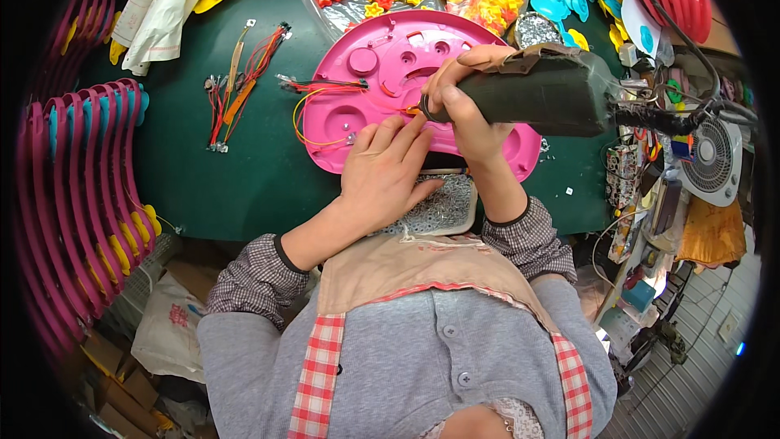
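Pink plastic shell (378,106) lies on the green table (179,195), in front of the person's body. The right hand (473,114) has its fingers wrapped around a dark power tool (528,93); the left hand (382,162) lies on the shell, fingers close together, though whether they pinch anything I cannot tell. This looks like a fastening step, calling next for a steady shell and a well-lined-up tool.

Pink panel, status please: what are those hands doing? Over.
Right hand gripping dark handheld tool. Left hand spread on pink panel. Red and yellow wires near left hand.
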Available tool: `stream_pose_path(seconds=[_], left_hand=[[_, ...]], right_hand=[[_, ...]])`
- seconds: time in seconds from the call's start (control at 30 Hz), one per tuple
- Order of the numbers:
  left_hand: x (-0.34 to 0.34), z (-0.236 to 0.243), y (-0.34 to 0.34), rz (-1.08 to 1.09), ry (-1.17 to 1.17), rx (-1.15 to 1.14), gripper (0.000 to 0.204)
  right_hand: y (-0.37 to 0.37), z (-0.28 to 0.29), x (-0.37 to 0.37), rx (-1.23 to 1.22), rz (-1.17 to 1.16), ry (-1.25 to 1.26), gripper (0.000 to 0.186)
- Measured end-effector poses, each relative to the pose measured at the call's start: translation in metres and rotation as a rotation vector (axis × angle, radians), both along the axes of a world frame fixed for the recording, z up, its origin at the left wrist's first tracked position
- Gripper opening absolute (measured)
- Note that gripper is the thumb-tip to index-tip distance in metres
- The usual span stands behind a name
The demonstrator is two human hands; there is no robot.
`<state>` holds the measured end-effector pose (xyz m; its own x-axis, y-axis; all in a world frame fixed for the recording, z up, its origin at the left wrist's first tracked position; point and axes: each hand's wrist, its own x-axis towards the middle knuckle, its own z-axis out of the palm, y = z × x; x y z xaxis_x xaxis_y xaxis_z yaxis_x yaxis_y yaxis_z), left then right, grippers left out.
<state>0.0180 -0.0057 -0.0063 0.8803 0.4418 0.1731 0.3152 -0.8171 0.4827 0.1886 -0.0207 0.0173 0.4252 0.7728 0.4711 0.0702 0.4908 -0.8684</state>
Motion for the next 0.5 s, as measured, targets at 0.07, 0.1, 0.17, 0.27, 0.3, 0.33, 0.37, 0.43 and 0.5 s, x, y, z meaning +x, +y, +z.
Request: stream_pose_path(seconds=[0.07, 0.1, 0.17, 0.27, 0.3, 0.33, 0.37, 0.43, 0.5], left_hand=[[0.000, -0.003, -0.001, -0.001, -0.003, 0.007, 0.074], [-0.001, -0.004, -0.001, -0.001, -0.004, 0.007, 0.074], [0.000, -0.002, 0.001, 0.001, -0.031, 0.000, 0.070], [-0.005, 0.006, 0.008, 0.029, -0.179, -0.045, 0.054], [-0.016, 0.011, 0.017, 0.059, -0.278, -0.069, 0.046], [-0.029, 0.013, 0.027, 0.087, -0.377, -0.094, 0.038], [-0.046, 0.013, 0.041, 0.298, -0.406, -0.204, 0.030], [-0.092, 0.000, 0.075, 0.620, -0.361, -0.364, 0.023], [-0.104, -0.030, 0.103, 0.673, -0.320, -0.470, 0.025]], right_hand=[[0.001, -0.003, -0.001, 0.010, 0.030, 0.020, 0.044], [0.001, -0.004, 0.000, 0.023, 0.057, 0.036, 0.044], [0.001, -0.002, 0.002, 0.022, 0.090, 0.072, 0.044], [-0.001, 0.003, 0.008, -0.031, 0.067, 0.114, 0.047], [-0.005, 0.008, 0.010, -0.016, 0.044, 0.117, 0.048], [-0.013, 0.013, 0.014, -0.002, 0.021, 0.120, 0.049], [-0.020, 0.020, 0.022, 0.122, 0.044, 0.128, 0.047], [-0.035, 0.032, 0.034, 0.247, 0.052, 0.135, 0.045], [-0.045, 0.037, 0.041, 0.252, -0.005, 0.123, 0.047]])
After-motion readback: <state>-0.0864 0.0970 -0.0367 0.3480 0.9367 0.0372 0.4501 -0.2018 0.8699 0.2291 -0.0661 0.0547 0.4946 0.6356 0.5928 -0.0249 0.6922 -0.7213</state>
